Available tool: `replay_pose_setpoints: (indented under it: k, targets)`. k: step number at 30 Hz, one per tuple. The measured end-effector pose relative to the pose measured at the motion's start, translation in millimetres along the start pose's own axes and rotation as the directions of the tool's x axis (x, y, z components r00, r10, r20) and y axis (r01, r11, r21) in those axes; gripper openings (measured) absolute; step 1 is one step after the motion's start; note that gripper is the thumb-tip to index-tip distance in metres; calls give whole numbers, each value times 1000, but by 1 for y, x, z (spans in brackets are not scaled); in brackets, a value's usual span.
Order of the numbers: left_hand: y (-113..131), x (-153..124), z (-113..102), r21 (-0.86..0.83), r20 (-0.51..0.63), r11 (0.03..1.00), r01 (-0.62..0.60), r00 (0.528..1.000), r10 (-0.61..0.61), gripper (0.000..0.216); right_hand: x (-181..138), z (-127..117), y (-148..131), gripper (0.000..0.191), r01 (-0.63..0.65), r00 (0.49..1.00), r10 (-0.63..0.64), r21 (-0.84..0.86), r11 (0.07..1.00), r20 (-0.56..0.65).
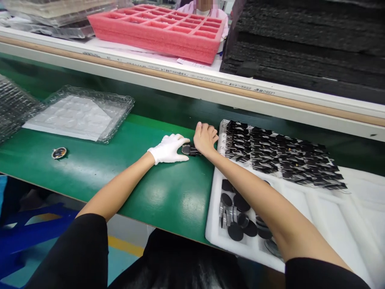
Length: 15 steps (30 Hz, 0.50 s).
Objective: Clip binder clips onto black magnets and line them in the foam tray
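Note:
A small dark round piece with a pale rim (186, 149) lies on the green table between my hands, with a black binder clip (195, 150) against its right side. My left hand (170, 149), in a white glove, is open, thumb and fingers spread above and below the round piece. My bare right hand (206, 138) is over the clip's right end, fingers up and apart, loosely bent; its palm side is hidden. Just right of it, rows of black binder clips (282, 154) stand on a white foam tray (215, 200).
Black and clear discs (236, 231) fill a tray compartment under my right forearm. At left are a round watch-like piece (59, 153) and a clear plastic tray (120, 114). A shelf edge (180, 80) crosses behind, bearing pink foam trays (156, 40) and black foam (306, 44). A person (221, 16) sits beyond.

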<state>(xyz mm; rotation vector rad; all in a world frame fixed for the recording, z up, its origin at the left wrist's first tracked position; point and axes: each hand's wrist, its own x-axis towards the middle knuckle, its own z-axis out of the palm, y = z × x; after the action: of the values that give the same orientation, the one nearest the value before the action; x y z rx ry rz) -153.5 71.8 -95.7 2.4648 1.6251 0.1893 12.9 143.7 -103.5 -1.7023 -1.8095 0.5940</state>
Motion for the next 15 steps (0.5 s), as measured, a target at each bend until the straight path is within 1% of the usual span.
replay_pose_setpoints:
  k: [1,2,3,4,5,6,7,9,10,11,12,13,14,15]
  targets:
    - [3,0,1,14,-22,1000,-10,1000,10,71,1,-11,-4,53,49,999,-49,25,998,14]
    - [6,0,2,25,-33,999,-27,999,28,70,0,-25,-7,55,130,991,-132,57,990,35]
    - [11,0,3,34,-32,998,-46,998,47,66,-2,-42,-9,56,235,968,-241,91,968,66]
    - [15,0,3,45,-27,997,-55,998,56,61,-7,-63,-8,55,357,923,-370,126,926,106]
    - [21,0,4,66,-26,997,-44,999,46,59,-15,-86,-6,51,480,847,-502,154,864,176]
    - [28,-1,4,97,-33,995,-13,999,17,60,-26,-110,-2,46,569,763,-594,170,804,255]
    - [34,-3,3,132,-47,991,31,999,-25,65,-38,-134,5,40,620,688,-636,171,766,350]
    - [47,-8,1,187,-67,975,118,992,-108,84,-68,-177,24,32,658,557,-622,164,735,551]
    - [52,-10,0,203,-70,969,142,989,-131,92,-83,-193,37,28,666,506,-602,163,728,618]
    - [56,-12,-2,212,-75,966,149,988,-136,97,-98,-206,52,25,668,494,-573,137,732,654]
    - [57,-14,-3,218,-86,966,140,989,-124,97,-111,-216,68,23,672,516,-557,96,735,651]
    - [57,-15,-3,223,-103,968,116,990,-95,94,-123,-222,85,22,678,569,-555,37,734,607]
    - [55,-15,-3,227,-118,971,77,992,-51,88,-135,-226,103,21,677,640,-561,-39,735,526]
    - [51,-14,-3,229,-126,973,26,992,3,81,-147,-228,122,20,657,718,-565,-127,743,407]
